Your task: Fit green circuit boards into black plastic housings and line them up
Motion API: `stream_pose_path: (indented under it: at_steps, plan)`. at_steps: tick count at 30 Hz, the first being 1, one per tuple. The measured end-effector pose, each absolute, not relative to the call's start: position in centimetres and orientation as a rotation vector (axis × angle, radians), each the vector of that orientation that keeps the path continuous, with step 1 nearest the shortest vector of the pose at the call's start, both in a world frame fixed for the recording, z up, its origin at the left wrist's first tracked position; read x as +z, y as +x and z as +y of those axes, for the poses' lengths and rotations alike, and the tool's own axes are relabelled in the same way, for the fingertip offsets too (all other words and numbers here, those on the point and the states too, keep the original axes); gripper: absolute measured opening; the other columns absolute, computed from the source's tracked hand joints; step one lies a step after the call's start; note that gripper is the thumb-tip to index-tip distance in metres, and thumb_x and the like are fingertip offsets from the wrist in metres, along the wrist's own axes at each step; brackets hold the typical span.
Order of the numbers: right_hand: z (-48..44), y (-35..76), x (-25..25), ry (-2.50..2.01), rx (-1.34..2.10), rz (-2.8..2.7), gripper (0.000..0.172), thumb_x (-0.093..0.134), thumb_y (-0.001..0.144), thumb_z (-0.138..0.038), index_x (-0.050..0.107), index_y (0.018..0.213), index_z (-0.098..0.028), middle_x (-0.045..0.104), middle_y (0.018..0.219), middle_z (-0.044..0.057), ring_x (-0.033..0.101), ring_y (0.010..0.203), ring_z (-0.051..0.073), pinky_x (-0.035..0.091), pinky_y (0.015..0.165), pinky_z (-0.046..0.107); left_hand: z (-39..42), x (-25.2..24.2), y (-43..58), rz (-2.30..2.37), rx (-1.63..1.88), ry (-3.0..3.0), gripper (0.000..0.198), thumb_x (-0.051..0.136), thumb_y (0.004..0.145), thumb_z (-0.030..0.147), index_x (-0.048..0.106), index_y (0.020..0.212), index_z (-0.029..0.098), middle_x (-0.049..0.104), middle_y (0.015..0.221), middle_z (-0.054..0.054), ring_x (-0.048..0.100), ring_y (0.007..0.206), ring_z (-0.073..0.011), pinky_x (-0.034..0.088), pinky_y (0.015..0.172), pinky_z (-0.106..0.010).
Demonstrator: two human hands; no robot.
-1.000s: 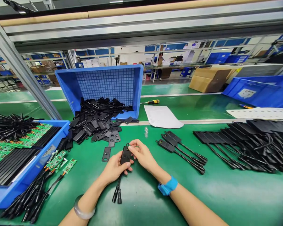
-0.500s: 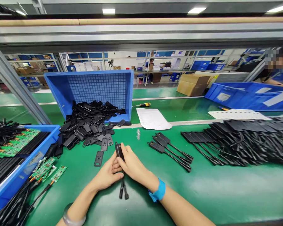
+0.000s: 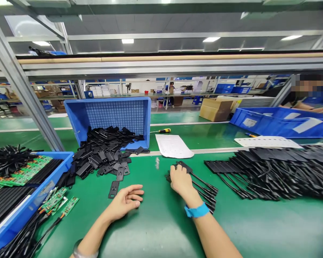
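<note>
My right hand (image 3: pixel 179 180) rests palm down on a small row of black cabled modules (image 3: pixel 201 186) on the green table, its fingers curled over their housings. Whether it grips one is hidden. My left hand (image 3: pixel 126 200) lies loose on the mat with fingers apart and nothing in it. A flat black cover plate (image 3: pixel 113 189) lies just left of it. A pile of black plastic covers (image 3: pixel 107 150) spills out of a tipped blue crate (image 3: pixel 115 114) behind it.
A blue tray (image 3: pixel 29 204) at the left holds green circuit boards (image 3: pixel 24 172) and black cables. Loose boards with cables (image 3: pixel 56 202) lie beside it. A big heap of finished cabled modules (image 3: pixel 274 172) fills the right. A paper sheet (image 3: pixel 173 146) and screwdriver (image 3: pixel 164 130) lie behind. A person sits far right.
Both hands held one black module together before. The right hand has carried it right onto the row of modules; the left hand has let go and dropped to the mat. The camera tilted up.
</note>
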State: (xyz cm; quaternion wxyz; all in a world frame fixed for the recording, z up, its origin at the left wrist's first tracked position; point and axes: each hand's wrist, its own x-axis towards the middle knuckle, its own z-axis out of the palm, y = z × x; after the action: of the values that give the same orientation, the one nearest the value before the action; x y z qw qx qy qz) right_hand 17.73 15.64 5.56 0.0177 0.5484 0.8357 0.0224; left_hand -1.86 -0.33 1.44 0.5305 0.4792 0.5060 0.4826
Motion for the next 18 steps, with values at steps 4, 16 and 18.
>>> stream_pose_path:
  at_steps: [4, 16, 18]
  plan:
    - [17.6, 19.6, 5.7, 1.673, -0.088, 2.525, 0.062, 0.075, 0.072, -0.029, 0.051, 0.124, -0.006, 0.050, 0.119, 0.023, 0.049, 0.111, 0.036, 0.045, 0.082, 0.041, -0.4, 1.6, -2.2, 1.223, 1.167, 1.141, 0.064, 0.075, 0.068, 0.040, 0.052, 0.122, 0.016, 0.056, 0.119, -0.016, 0.057, 0.097, -0.0218, 0.047, 0.083, -0.036]
    - [19.4, 19.9, 2.4, 1.731, -0.015, 2.625, 0.103, 0.050, 0.078, -0.071, 0.020, 0.144, 0.003, 0.017, 0.146, 0.031, 0.013, 0.134, 0.046, 0.022, 0.102, 0.056, -0.5, 1.4, -2.2, 1.250, 1.096, 1.219, 0.071, 0.073, 0.067, 0.055, 0.052, 0.121, 0.014, 0.058, 0.116, -0.016, 0.058, 0.096, -0.0221, 0.046, 0.088, -0.035]
    - [20.7, 20.0, 1.8, 1.804, -0.139, 2.557, 0.114, 0.047, 0.072, -0.079, 0.013, 0.146, 0.001, 0.009, 0.149, 0.029, 0.004, 0.135, 0.047, 0.012, 0.105, 0.058, -0.5, 1.5, -2.2, 1.266, 1.070, 1.235, 0.072, 0.071, 0.068, 0.058, 0.052, 0.121, 0.014, 0.058, 0.115, -0.016, 0.057, 0.098, -0.0225, 0.045, 0.090, -0.035]
